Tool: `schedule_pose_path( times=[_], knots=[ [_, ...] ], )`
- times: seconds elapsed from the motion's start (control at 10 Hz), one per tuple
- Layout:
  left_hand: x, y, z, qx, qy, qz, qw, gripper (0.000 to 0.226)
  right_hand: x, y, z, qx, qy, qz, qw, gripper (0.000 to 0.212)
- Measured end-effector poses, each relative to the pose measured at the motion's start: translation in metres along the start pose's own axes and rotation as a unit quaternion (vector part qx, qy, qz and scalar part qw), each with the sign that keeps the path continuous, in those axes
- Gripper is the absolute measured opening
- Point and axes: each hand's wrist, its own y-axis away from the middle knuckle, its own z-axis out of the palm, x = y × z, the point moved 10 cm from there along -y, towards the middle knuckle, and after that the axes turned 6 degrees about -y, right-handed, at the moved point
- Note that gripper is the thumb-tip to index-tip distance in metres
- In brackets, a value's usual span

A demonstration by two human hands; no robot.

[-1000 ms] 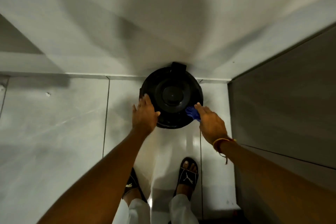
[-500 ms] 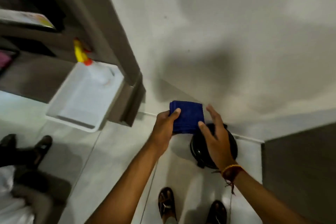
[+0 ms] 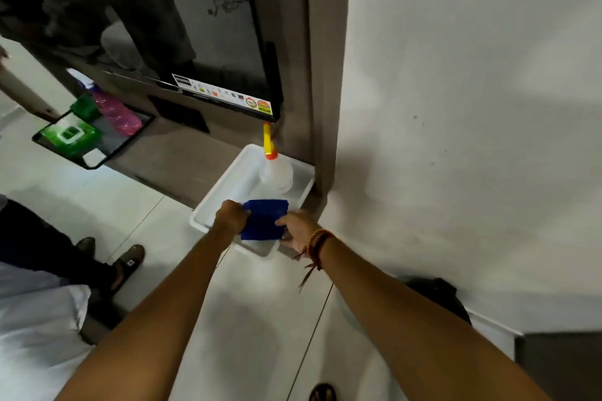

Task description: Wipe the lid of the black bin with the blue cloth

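Observation:
A folded blue cloth (image 3: 264, 219) is held flat between both hands, low over the near end of a white tray (image 3: 208, 205) on the floor. My left hand (image 3: 230, 215) grips its left edge. My right hand (image 3: 297, 231), with a thread bracelet at the wrist, grips its right edge. The black bin (image 3: 436, 298) stands against the white wall at the lower right, mostly hidden behind my right forearm; its lid cannot be made out.
A clear spray bottle (image 3: 274, 169) with a yellow and orange nozzle stands in the tray. A brown cabinet (image 3: 293, 42) rises behind it. A black tray (image 3: 94, 137) holds green containers and a pink bottle. Another person's sandalled feet (image 3: 127, 262) stand at left.
The view has swung left, away from the bin. Both hands left the bin lid, took the cloth between them and carried it over the white tray.

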Motion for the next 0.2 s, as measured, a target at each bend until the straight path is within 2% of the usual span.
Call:
schedule_pose_path(
  times=[0.1, 0.2],
  knots=[
    [0.008, -0.014, 0.002, -0.001, -0.051, 0.024, 0.998, 0.036, -0.001, -0.009, 0.012, 0.014, 0.009, 0.028, 0.999, 0.036],
    [0.020, -0.009, 0.005, 0.010, -0.106, 0.088, 0.990, 0.033, -0.014, 0.004, 0.011, 0.006, 0.065, 0.021, 0.998, 0.022]
  ],
)
